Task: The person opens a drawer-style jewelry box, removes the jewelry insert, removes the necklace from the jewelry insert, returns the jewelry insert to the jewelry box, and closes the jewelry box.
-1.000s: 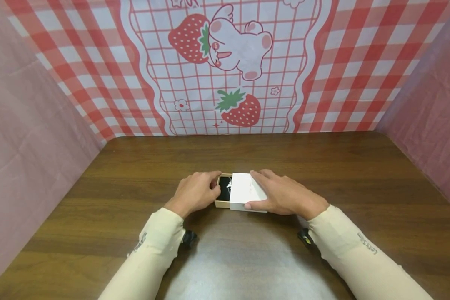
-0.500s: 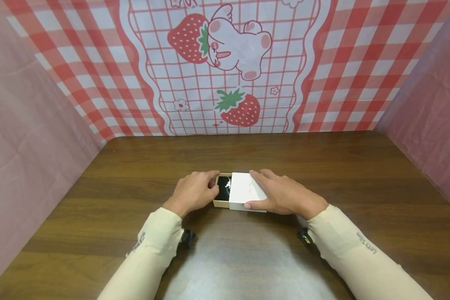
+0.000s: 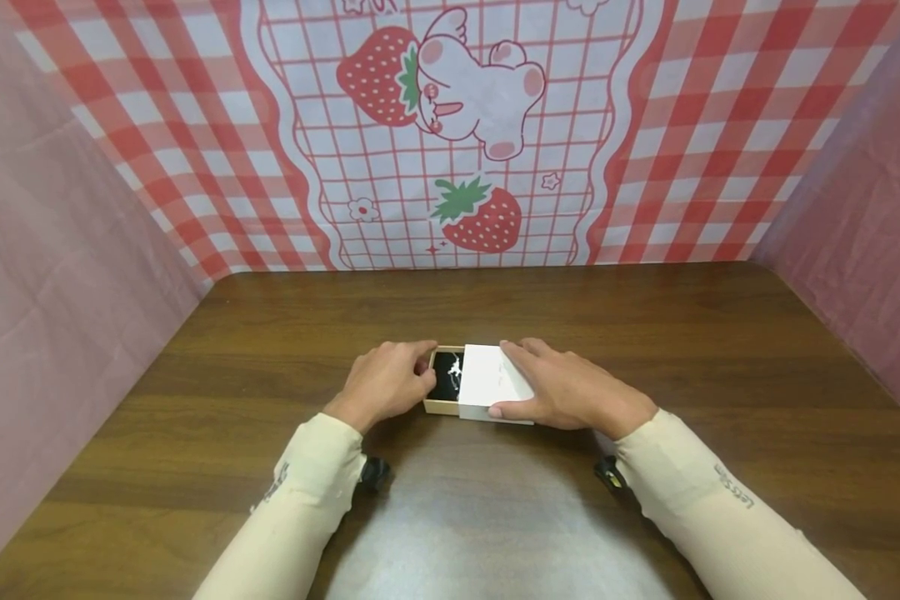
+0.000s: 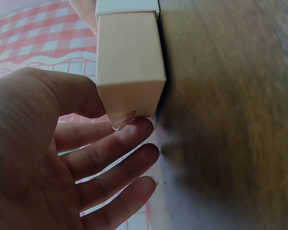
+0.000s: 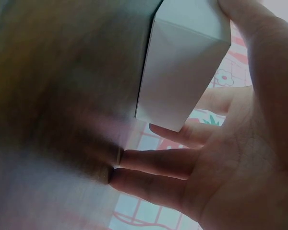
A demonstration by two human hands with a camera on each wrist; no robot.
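A small jewelry box stands on the table, its white sleeve (image 3: 487,382) part way off a tan drawer (image 3: 442,407). Inside the drawer, silver jewelry (image 3: 454,369) lies on black lining, its right part hidden under the sleeve. My left hand (image 3: 386,383) holds the drawer's left end, thumb and fingertips on its edges. The left wrist view shows a small ribbon loop (image 4: 128,120) on the drawer's end face (image 4: 134,98), right at a fingertip. My right hand (image 3: 570,387) grips the sleeve between thumb on the near side and fingers on the far side.
The brown wooden table (image 3: 450,308) carries the box near its middle. A red-checked cloth (image 3: 682,167) with strawberries hangs behind, and pink cloth (image 3: 67,275) hangs at the sides. Both sleeved forearms reach in from the front.
The drawer has slid a little to the left with my left hand, showing more of the black lining and silver jewelry. My right hand and the white sleeve stay in place.
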